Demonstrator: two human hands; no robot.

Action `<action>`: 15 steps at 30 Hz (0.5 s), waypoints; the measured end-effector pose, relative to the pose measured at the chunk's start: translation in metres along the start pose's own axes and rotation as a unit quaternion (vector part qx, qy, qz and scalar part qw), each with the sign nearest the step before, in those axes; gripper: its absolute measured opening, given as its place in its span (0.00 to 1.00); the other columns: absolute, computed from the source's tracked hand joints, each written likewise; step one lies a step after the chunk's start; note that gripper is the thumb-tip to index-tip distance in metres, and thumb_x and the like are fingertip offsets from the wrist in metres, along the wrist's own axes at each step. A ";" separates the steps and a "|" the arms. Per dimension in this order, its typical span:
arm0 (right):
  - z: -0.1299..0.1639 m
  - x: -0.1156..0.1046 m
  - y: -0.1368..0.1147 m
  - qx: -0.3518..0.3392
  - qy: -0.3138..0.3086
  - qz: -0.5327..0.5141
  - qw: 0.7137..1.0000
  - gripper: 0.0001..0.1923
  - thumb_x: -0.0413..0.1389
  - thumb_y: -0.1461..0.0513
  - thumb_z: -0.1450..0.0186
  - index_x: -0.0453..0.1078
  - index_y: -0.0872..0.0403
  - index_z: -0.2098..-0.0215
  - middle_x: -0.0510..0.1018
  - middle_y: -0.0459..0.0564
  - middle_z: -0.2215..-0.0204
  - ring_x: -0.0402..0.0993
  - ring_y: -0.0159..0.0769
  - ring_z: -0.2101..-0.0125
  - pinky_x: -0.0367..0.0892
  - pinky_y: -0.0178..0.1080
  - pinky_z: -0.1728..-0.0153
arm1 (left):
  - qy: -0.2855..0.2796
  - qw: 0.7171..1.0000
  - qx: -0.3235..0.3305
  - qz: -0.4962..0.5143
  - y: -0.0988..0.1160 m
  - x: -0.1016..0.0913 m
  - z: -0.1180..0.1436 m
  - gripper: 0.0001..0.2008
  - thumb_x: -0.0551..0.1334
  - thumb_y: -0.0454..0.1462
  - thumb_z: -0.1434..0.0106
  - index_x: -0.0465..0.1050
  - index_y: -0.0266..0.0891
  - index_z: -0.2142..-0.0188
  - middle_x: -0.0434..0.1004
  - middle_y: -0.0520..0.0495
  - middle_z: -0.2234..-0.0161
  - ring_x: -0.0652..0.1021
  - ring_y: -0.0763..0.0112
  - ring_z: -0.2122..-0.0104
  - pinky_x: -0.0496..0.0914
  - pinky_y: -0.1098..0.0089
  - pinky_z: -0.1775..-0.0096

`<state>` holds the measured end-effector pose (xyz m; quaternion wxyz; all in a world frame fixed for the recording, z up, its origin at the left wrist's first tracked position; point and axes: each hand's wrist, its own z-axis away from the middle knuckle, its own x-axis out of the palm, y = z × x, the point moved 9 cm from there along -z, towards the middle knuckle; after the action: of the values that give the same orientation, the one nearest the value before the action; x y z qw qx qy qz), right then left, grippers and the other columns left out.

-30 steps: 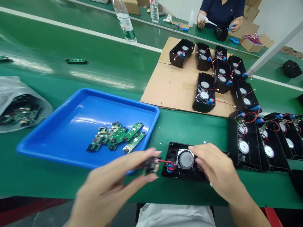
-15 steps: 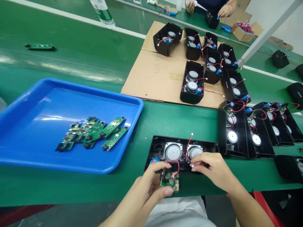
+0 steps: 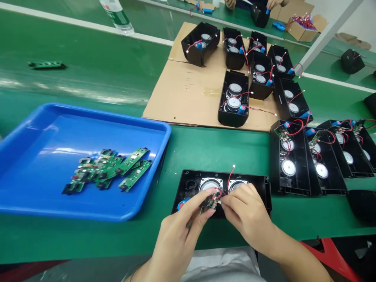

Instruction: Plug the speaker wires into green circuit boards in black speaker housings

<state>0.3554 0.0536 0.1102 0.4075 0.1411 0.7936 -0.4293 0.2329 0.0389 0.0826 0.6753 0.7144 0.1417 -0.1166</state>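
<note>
My left hand (image 3: 185, 221) pinches a small green circuit board (image 3: 210, 201) above the near side of an open black speaker housing (image 3: 260, 186). At the board's right edge, my right hand (image 3: 248, 209) is closed on a small white wire connector (image 3: 219, 202); whether it is seated in the board cannot be made out. Two round speaker drivers sit in the housing, each partly hidden by my hands. Between them a red wire (image 3: 230, 176) with a white plug rises. A blue cylindrical battery (image 3: 182, 203) shows at the housing's left end, beside my left hand.
On the left, a blue tray (image 3: 160, 125) holds several green boards (image 3: 132, 162). Black housings with wired drivers stand on cardboard (image 3: 188, 98) and along the right (image 3: 289, 180). Farther off are a plastic bottle (image 3: 117, 17), a lone board (image 3: 47, 65) and another person's hand (image 3: 273, 4).
My left hand has raised the board, bringing it up over the housing. My right hand has moved left with the connector, to the board's edge. The view has shifted slightly.
</note>
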 end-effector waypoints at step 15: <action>-0.006 0.005 -0.001 0.012 0.014 0.046 0.999 0.16 0.45 0.67 0.31 0.67 0.57 0.76 0.68 0.47 0.79 0.57 0.32 0.76 0.53 0.38 0.74 | -0.046 0.996 0.030 -0.067 0.009 0.006 -0.005 0.12 0.54 0.36 0.35 0.73 0.40 0.55 0.82 0.50 0.59 0.81 0.67 0.61 0.76 0.74 0.60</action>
<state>0.3486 0.0576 0.1088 0.4138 0.1882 0.7869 -0.4173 0.2420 0.0435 0.0887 0.6500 0.7171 0.1543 -0.1988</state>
